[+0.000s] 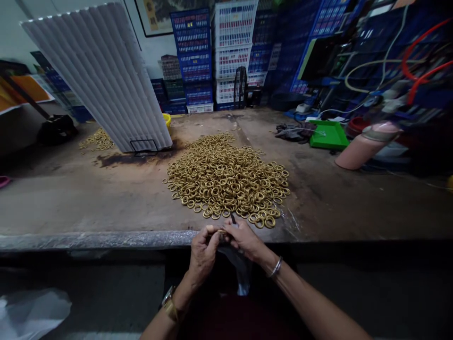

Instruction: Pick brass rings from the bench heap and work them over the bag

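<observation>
My left hand (204, 252) is closed at the table's front edge, pinching a small brass-coloured ring (222, 231) between thumb and fingers. Against it, my right hand (247, 241) is closed too. From its fingers sticks the end of a thin dark tool (232, 218); its kind is hidden by the hand. The fingertips of both hands meet at the ring. Just beyond them spreads a large pile of brass-coloured rings (226, 177). Below the hands hangs a clear plastic bag (242, 271).
On the worktable (88, 203) a corrugated pale panel (102, 75) leans in a wire stand, near a smaller ring heap (99, 140). To the right are a green tray (329, 134), dark gloves (293, 132) and a pink bottle (366, 146). Blue crates (194, 56) are stacked behind.
</observation>
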`<action>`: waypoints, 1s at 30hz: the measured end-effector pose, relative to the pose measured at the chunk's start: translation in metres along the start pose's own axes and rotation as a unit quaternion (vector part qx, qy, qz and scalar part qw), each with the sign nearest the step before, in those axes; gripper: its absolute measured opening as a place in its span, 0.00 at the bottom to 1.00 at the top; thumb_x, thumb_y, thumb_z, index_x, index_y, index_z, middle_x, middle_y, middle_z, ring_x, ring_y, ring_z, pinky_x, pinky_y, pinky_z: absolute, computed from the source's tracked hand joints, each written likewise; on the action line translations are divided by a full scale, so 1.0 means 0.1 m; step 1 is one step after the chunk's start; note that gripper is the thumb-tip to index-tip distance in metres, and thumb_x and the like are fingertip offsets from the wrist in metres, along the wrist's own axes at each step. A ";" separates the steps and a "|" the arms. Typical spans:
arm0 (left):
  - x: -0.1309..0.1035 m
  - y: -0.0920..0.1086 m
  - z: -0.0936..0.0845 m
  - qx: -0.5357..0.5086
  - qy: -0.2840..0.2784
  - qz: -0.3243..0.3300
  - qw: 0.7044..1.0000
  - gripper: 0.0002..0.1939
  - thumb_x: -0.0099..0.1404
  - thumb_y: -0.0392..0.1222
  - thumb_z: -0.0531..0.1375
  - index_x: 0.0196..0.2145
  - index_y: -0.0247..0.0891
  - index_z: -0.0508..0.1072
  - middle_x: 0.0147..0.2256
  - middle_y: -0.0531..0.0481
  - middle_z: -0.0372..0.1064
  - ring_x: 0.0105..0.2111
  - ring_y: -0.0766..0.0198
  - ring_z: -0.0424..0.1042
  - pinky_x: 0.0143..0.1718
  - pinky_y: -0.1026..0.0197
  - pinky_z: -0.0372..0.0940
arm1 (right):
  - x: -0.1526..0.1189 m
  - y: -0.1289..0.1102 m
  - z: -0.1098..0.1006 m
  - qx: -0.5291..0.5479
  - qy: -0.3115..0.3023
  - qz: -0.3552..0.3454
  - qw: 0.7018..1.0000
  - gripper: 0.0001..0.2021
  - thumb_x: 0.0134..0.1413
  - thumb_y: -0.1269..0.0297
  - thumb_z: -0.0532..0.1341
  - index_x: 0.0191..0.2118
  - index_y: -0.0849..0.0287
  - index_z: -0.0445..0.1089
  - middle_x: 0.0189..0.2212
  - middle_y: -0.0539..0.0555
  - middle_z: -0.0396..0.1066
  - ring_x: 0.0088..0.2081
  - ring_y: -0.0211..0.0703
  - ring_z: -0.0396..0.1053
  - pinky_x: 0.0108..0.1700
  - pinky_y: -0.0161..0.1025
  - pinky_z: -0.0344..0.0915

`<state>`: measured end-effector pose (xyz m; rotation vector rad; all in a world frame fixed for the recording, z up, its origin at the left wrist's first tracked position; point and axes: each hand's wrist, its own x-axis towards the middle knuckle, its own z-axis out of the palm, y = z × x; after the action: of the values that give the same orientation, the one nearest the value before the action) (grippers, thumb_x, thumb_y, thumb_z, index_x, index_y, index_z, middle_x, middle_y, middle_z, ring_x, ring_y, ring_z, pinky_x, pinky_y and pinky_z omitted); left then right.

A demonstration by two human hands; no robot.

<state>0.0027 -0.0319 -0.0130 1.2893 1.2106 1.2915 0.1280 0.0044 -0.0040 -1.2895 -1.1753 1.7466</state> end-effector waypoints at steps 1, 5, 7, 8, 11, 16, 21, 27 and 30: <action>0.00 0.01 0.00 0.008 -0.001 -0.003 1.000 0.08 0.59 0.42 0.55 0.32 0.35 0.70 0.26 0.50 0.70 0.28 0.64 0.69 0.33 0.63 0.62 | -0.01 0.01 -0.01 -0.016 0.005 -0.011 1.000 0.11 0.45 0.56 0.55 0.25 0.58 0.58 0.15 0.43 0.60 0.11 0.26 0.48 0.13 0.27 0.41; -0.01 0.07 0.02 0.018 0.011 -0.014 1.000 0.08 0.59 0.42 0.56 0.29 0.35 0.70 0.25 0.51 0.68 0.26 0.67 0.66 0.30 0.66 0.61 | -0.03 0.00 -0.02 -0.095 0.008 -0.061 0.994 0.13 0.47 0.55 0.54 0.22 0.59 0.60 0.14 0.44 0.59 0.12 0.27 0.49 0.14 0.28 0.45; -0.02 0.09 0.02 0.000 0.007 -0.050 0.999 0.09 0.58 0.44 0.56 0.29 0.35 0.69 0.23 0.53 0.66 0.23 0.70 0.64 0.25 0.68 0.59 | -0.03 -0.02 -0.03 -0.117 0.022 -0.074 0.990 0.13 0.47 0.56 0.55 0.20 0.59 0.60 0.13 0.44 0.58 0.13 0.28 0.50 0.16 0.28 0.47; -0.03 0.11 0.02 -0.012 -0.001 -0.079 0.997 0.10 0.58 0.45 0.56 0.29 0.35 0.69 0.22 0.54 0.64 0.20 0.71 0.61 0.22 0.69 0.57 | -0.03 -0.03 -0.02 -0.123 0.033 -0.079 0.989 0.12 0.47 0.57 0.55 0.20 0.59 0.60 0.12 0.44 0.58 0.14 0.28 0.50 0.16 0.29 0.47; -0.04 0.12 0.02 -0.060 -0.045 -0.165 0.983 0.13 0.59 0.50 0.54 0.27 0.36 0.65 0.19 0.57 0.59 0.15 0.75 0.54 0.15 0.71 0.49 | -0.02 -0.04 -0.02 -0.137 0.047 -0.094 0.985 0.12 0.45 0.59 0.55 0.19 0.59 0.60 0.12 0.44 0.57 0.16 0.29 0.51 0.18 0.29 0.48; -0.07 0.08 0.03 -0.175 -0.064 -0.190 0.964 0.14 0.59 0.51 0.55 0.28 0.37 0.62 0.20 0.58 0.58 0.15 0.76 0.53 0.15 0.72 0.48 | 0.00 -0.02 -0.03 -0.093 0.023 -0.066 0.993 0.10 0.47 0.58 0.53 0.21 0.59 0.59 0.13 0.44 0.58 0.14 0.29 0.49 0.18 0.30 0.48; -0.07 0.05 0.03 -0.173 -0.031 -0.177 0.968 0.13 0.59 0.50 0.55 0.29 0.36 0.62 0.20 0.58 0.57 0.15 0.77 0.53 0.15 0.72 0.48 | 0.03 0.05 -0.09 -0.231 0.093 -0.142 0.958 0.08 0.47 0.65 0.52 0.21 0.59 0.62 0.17 0.48 0.63 0.20 0.33 0.58 0.25 0.31 0.54; -0.07 0.08 0.02 -0.111 -0.023 -0.152 0.982 0.14 0.59 0.50 0.54 0.27 0.36 0.62 0.20 0.58 0.57 0.16 0.76 0.53 0.16 0.72 0.50 | -0.07 0.12 -0.07 -0.443 0.001 -0.259 0.858 0.05 0.45 0.73 0.52 0.27 0.59 0.64 0.21 0.49 0.66 0.23 0.35 0.58 0.27 0.32 0.49; -0.06 0.10 0.01 -0.093 -0.018 -0.143 0.985 0.14 0.59 0.50 0.55 0.27 0.36 0.62 0.20 0.58 0.57 0.16 0.76 0.54 0.16 0.72 0.50 | -0.10 0.10 -0.04 -0.475 -0.005 -0.254 0.842 0.06 0.44 0.74 0.52 0.28 0.59 0.64 0.21 0.49 0.66 0.23 0.35 0.58 0.26 0.32 0.47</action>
<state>0.0042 -0.0388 -0.0041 0.9622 1.1711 1.1372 0.1343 -0.0070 -0.0103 -1.2632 -2.2870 0.7444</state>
